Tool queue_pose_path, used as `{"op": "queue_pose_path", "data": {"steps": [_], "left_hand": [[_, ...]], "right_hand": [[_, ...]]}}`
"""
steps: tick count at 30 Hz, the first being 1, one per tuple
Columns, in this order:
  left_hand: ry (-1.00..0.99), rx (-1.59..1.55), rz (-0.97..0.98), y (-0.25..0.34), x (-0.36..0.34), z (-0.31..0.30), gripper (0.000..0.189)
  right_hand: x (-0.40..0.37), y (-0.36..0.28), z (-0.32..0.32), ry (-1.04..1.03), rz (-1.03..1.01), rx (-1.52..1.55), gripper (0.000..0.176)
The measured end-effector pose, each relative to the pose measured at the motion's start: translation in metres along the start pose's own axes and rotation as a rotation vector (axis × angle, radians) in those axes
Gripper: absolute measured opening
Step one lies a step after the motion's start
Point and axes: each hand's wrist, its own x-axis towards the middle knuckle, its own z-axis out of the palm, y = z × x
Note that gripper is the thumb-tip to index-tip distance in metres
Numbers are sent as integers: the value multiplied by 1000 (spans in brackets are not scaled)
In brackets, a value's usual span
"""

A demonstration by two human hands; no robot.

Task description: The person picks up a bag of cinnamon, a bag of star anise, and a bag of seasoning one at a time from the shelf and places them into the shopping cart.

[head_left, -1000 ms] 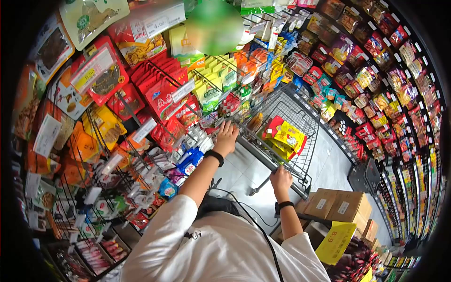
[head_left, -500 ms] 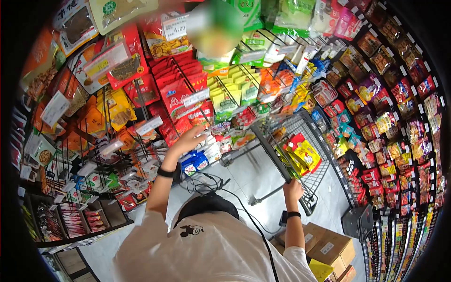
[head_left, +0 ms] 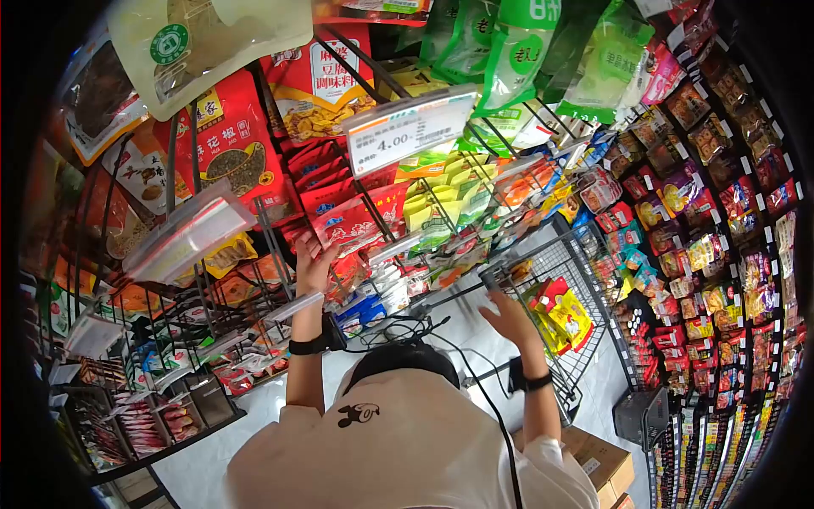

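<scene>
My left hand (head_left: 312, 265) reaches up to the hanging rack and touches the red snack packets (head_left: 360, 222) on their peg; whether it grips one I cannot tell. My right hand (head_left: 509, 318) hovers with fingers spread, holding nothing, just off the near rim of the wire shopping cart (head_left: 551, 254). Red and yellow packets (head_left: 564, 312) lie inside the cart. Both wrists wear black bands.
Pegs of hanging snack bags fill the rack on the left, with a 4.00 price tag (head_left: 407, 131) overhead. Shelves of packets (head_left: 721, 254) line the right side of the aisle. Cardboard boxes (head_left: 593, 462) sit on the floor at lower right, and a black basket (head_left: 640, 416) beside them.
My left hand left the cart and rose to the red packets on the rack. My right hand let go of the cart handle and opened. The view tilted up toward the rack.
</scene>
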Motion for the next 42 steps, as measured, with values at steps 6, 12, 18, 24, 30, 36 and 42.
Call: {"op": "queue_pose_path", "data": {"steps": [6, 12, 18, 24, 30, 36, 42], "left_hand": [[36, -56, -55, 18, -6, -5, 48], [-45, -11, -185, 60, -30, -18, 24], [-120, -26, -134, 82, -34, -76, 30], [206, 226, -245, 116, -50, -135, 34], [359, 159, -170, 104, -52, -175, 39], [-128, -75, -86, 69, -27, -91, 37], [-240, 335, -60, 17, -5, -23, 48]], "right_hand": [[130, -75, 29, -142, -99, 455, 43], [200, -75, 77, -44, -136, 644, 46], [204, -82, 81, -279, -302, 911, 37], [201, -97, 80, -382, -117, 1044, 37], [197, -100, 80, -409, -127, 1002, 34], [191, -112, 75, -389, 60, 1069, 38], [175, -114, 77, -324, 15, 989, 37]]}}
